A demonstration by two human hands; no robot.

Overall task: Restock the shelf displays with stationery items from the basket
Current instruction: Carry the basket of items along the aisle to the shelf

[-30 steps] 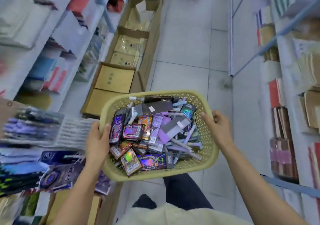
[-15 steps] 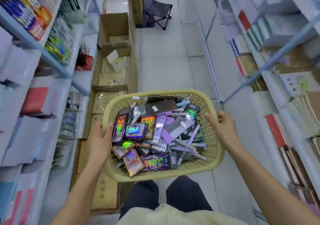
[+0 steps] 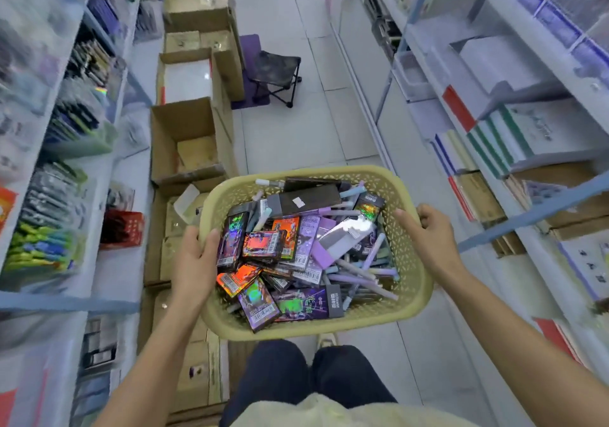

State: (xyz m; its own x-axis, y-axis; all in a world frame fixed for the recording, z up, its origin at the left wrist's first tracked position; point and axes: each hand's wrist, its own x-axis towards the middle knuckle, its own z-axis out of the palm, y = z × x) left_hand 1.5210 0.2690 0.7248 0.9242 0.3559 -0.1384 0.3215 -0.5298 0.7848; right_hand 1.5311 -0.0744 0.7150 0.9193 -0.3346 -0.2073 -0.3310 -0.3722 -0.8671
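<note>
The white tiled floor [image 3: 283, 136] runs as an open aisle from 6 to 12 o'clock. It lies between the blue-edged white shelf unit [image 3: 66, 303] at 9 o'clock and the white shelf unit with stacked notebooks [image 3: 534, 217] at 3 o'clock. A row of open brown cardboard boxes [image 3: 184, 136] stands on the floor along the foot of the left shelf and takes the left part of the aisle; the right part is free. Toward 12 o'clock a dark folding stool [image 3: 275, 71] stands on a purple mat [image 3: 247, 44], just beside the boxes.

The pale yellow perforated plastic basket [image 3: 412, 281] is held in the air at 6 o'clock, above the person's dark trousers. The left grip [image 3: 194, 262] is closed on the left rim with the thumb inside; the right grip [image 3: 431, 239] is closed on the right rim.

Inside the basket lie glossy holographic card packs [image 3: 263, 245] with barcodes, pastel pens [image 3: 359, 271] and a dark flat box [image 3: 316, 196] with a small white label [image 3: 298, 201]. The printed writing is too blurred to read.
</note>
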